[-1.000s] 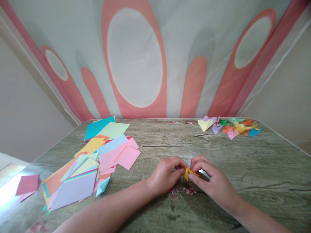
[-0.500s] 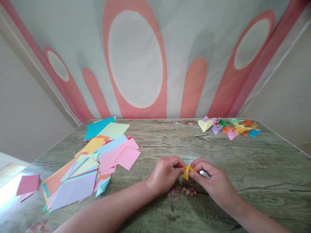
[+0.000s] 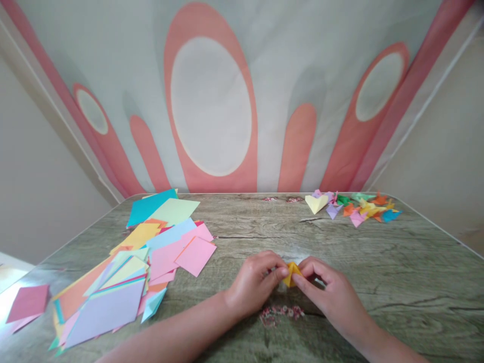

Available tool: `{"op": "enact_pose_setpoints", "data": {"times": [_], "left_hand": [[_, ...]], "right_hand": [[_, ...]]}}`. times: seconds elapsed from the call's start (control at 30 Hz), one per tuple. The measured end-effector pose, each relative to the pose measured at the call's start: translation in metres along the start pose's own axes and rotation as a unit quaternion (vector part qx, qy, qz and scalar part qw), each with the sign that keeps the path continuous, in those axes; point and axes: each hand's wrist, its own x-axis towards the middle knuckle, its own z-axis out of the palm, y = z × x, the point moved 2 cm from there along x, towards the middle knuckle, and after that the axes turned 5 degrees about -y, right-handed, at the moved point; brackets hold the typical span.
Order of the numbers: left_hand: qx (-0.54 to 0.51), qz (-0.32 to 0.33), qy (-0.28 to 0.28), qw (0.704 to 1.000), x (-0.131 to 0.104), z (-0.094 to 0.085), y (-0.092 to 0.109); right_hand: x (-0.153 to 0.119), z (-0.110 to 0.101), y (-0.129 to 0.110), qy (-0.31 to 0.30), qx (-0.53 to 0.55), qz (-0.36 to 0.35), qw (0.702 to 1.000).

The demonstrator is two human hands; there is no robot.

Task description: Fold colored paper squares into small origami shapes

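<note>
A small yellow piece of folded paper point(image 3: 291, 275) is held just above the table between my two hands. My left hand point(image 3: 259, 280) pinches its left side between thumb and forefinger. On its right side, the thumb and fingers of my right hand point(image 3: 327, 287) are closed on it. My fingertips cover both of its ends, and only the creased middle shows.
Many coloured paper sheets point(image 3: 106, 307) lie spread at the left, with dark pink squares point(image 3: 28, 303) by the left edge. Small folded paper figures point(image 3: 365, 209) and a pale yellow paper heart point(image 3: 316, 203) sit at the back right of the wooden table point(image 3: 397, 282).
The view has tipped up slightly, so everything sits lower in the picture. The yellow paper's loose point has drawn in and it looks more compact, with both hands still pinching it.
</note>
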Motion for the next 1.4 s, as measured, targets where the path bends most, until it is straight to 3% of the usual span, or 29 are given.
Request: {"op": "enact_pose_setpoints", "data": {"times": [0.3, 0.53, 0.77, 0.97, 1.2, 1.4], "left_hand": [[0.027, -0.018, 0.013, 0.999, -0.002, 0.002, 0.0], [0.128, -0.021, 0.026, 0.991, -0.003, -0.002, 0.0], [0.076, -0.06, 0.003, 0.995, -0.004, 0.004, -0.006], [-0.083, -0.091, 0.016, 0.992, -0.001, 0.002, -0.007], [-0.025, -0.091, 0.044, 0.995, 0.0, 0.0, -0.006], [-0.04, -0.033, 0.076, 0.996, -0.001, -0.003, -0.005]], "right_hand": [[-0.001, 0.004, -0.003, -0.005, -0.04, -0.04, 0.998], [-0.002, 0.006, -0.002, 0.005, -0.086, -0.03, 0.996], [-0.001, 0.001, 0.001, 0.025, -0.067, -0.041, 0.997], [0.001, -0.001, 0.012, 0.043, -0.062, -0.066, 0.995], [0.002, -0.001, 0.01, 0.029, -0.038, -0.063, 0.997], [0.003, -0.001, 0.006, 0.008, -0.005, -0.039, 0.999]]}}
